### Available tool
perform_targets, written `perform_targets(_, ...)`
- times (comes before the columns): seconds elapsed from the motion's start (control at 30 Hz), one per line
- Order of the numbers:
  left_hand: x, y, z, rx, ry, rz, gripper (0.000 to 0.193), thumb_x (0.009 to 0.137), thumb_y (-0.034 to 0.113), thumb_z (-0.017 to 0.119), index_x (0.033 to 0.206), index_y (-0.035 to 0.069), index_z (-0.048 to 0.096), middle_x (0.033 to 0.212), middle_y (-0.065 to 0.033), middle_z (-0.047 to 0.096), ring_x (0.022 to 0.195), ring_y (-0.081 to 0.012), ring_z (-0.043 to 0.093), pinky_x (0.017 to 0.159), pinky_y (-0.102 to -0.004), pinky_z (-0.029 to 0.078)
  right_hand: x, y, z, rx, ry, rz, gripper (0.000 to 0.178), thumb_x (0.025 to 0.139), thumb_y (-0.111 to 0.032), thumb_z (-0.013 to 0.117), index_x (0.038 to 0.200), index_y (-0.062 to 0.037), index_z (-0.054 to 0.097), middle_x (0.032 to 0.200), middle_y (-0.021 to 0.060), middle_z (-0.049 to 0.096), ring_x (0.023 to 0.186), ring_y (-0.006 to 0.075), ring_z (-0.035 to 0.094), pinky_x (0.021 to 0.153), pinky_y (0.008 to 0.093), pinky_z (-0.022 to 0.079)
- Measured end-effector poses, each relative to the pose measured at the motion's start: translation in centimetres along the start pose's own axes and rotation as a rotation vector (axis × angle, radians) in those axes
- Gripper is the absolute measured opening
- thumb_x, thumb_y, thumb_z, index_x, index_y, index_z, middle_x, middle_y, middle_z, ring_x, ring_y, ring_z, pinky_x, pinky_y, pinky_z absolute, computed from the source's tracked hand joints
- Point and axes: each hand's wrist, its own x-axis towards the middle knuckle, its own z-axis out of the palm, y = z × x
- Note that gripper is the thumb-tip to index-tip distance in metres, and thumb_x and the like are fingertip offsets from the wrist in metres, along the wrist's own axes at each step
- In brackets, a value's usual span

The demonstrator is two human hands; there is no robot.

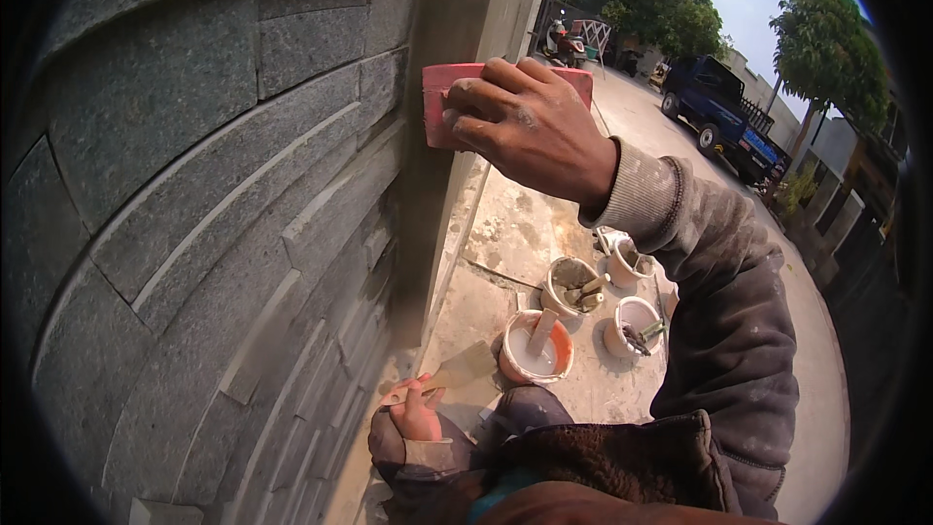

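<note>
My right hand [539,126] is raised, with its fingers curled over a flat pinkish-red plastering float [439,102]. The float is up against the smooth grey plastered edge [442,29] at the end of the stone wall; the hand hides its middle. Low down by my knee, my left hand [418,418] is closed around the orange handle of a putty knife [465,369]. Its broad, dull blade points up and to the right, beside the foot of the wall.
Grey stone cladding [194,185] fills the left side. On the stained paving stand a bucket [562,369] of pale liquid with a stick, a mortar bucket [554,282], and other buckets with tools. A dark blue pickup [714,102] and a motorbike [564,42] are parked farther off.
</note>
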Motion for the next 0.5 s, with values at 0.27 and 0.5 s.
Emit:
perform_targets(0.27, -0.2, -0.3, 1.4, -0.011, -0.047, -0.049, 0.022, 0.098, 0.014, 0.067, 0.117, 0.011, 0.054, 0.116, -0.0175, 0.066, 0.102, -0.0283, 0.068, 0.087, -0.0452, 0.06, 9.6, 17.2, -7.6, -0.075, 0.232, 0.0, 0.005, 0.084, -0.009, 0.072, 0.083, -0.0075, 0.077, 0.087, 0.0094, 0.072, 0.083, 0.0245, 0.067, 0.079, 0.0342, 0.056)
perform_targets(0.5, -0.5, 0.0, -0.2, -0.01, -0.012, 0.001, 0.022, 0.098, 0.012, 0.066, 0.117, 0.011, 0.055, 0.115, -0.0171, 0.067, 0.104, -0.0289, 0.068, 0.089, -0.0479, 0.061, -0.6, -2.3, 2.3, 0.005, 0.028, -0.029, 0.013, 0.078, -0.022, 0.073, 0.09, -0.0196, 0.076, 0.097, -0.004, 0.068, 0.101, 0.0153, 0.062, 0.077, 0.033, 0.05)
